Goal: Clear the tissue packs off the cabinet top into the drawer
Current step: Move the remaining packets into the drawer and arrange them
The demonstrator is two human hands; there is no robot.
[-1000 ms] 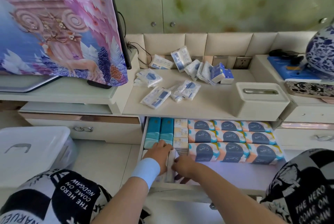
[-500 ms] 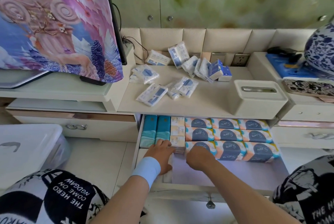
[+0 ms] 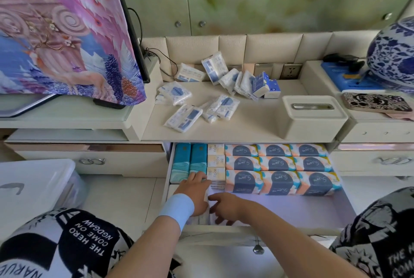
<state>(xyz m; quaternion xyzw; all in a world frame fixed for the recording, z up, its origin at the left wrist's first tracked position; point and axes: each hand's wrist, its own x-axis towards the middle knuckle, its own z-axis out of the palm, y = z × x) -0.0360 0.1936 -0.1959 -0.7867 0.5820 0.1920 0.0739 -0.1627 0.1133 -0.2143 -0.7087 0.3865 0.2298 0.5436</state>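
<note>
Several small white-and-blue tissue packs (image 3: 183, 118) lie scattered on the cream cabinet top (image 3: 257, 127), with more leaning at the back (image 3: 233, 79). Below it the drawer (image 3: 313, 209) stands pulled out. It holds teal packs (image 3: 182, 161), "Face" packs (image 3: 216, 161) and rows of blue-and-orange packs (image 3: 276, 163). My left hand (image 3: 195, 192), with a light blue wristband, lies flat over a few upright white packs (image 3: 205, 219) in the drawer's front left corner. My right hand (image 3: 226, 210) touches those packs from the right, fingers spread.
A cream tissue box (image 3: 313, 118) sits at the right of the cabinet top. A covered TV (image 3: 62, 31) stands left, a blue-and-white vase (image 3: 394, 53) right. A white lidded bin (image 3: 29, 188) is on the floor at left. My patterned knees frame the drawer.
My right hand has drawn back from the blue-and-orange row to the upright white packs beside my left hand. My left hand stays at the front left corner.
</note>
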